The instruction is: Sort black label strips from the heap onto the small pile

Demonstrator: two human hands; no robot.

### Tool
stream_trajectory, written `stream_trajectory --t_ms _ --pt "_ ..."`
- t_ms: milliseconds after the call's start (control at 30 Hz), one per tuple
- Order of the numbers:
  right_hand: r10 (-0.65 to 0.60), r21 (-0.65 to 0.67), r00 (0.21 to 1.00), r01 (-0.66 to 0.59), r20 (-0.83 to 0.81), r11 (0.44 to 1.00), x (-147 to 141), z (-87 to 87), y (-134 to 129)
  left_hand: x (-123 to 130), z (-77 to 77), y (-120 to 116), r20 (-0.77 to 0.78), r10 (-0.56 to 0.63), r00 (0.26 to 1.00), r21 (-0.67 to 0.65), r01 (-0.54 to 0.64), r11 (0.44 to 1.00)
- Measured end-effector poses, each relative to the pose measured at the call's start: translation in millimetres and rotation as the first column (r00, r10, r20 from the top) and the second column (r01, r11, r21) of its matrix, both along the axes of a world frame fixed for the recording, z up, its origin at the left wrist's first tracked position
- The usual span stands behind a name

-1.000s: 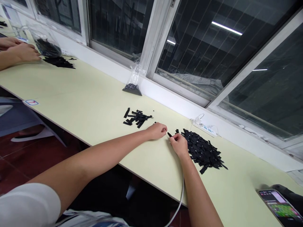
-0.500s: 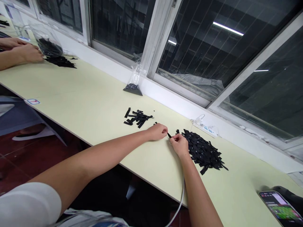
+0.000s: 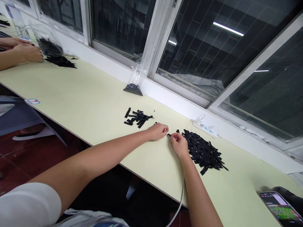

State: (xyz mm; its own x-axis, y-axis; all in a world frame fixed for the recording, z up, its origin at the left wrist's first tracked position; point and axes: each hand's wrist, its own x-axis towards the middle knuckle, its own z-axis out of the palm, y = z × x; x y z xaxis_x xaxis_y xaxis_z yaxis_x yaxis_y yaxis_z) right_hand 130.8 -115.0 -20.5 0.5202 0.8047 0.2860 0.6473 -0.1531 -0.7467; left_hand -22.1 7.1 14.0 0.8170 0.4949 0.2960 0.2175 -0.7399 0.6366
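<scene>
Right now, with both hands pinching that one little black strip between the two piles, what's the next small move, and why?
Probably carry the black strip left and drop it on the small pile. Left hand and right hand both pinch it just above the table, the big heap lies beside the right hand, and the few loose strips to the left look like the ones already handled.

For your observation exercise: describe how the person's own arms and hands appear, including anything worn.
Both forearms are bare. The left hand and right hand wear no gloves, rings or watch that can be seen. A short white sleeve covers the left upper arm; the right sleeve is out of view.
</scene>
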Motion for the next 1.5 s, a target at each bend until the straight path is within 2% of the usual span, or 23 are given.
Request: stream_trajectory --t_ms 400,500,667,1033,1267,1500 --pt "0.028 -0.024 1.000 -0.028 0.010 0.999 -6 4.5 -3 2 -3.3 2 0.011 -0.028 1.000 -0.012 0.028 1.000" --pt "0.009 -0.027 0.999 -0.008 0.041 1.000 -8 6.0 -3 1 -1.9 2 0.003 -0.033 0.999 -0.025 0.033 0.999" --pt "0.043 -0.034 0.994 -0.040 0.105 0.999 -13 10.1 -4 -1 -0.7 0 0.002 -0.049 0.999 -0.043 0.049 0.998" --pt "0.108 -0.122 0.976 -0.086 0.190 0.989 -7 4.3 -3 0 -1.6 -1 -0.004 -0.063 0.998 -0.045 0.063 0.997" --pt "0.070 -0.111 0.973 -0.046 0.220 0.993 -9 6.3 -4 0 -1.7 0 -0.008 -0.071 0.997 -0.044 0.070 0.997" --pt "-0.015 -0.019 0.999 0.015 0.035 1.000 -6 5.6 -3 3 -4.2 4 0.037 -0.097 0.995 0.012 0.097 0.995"
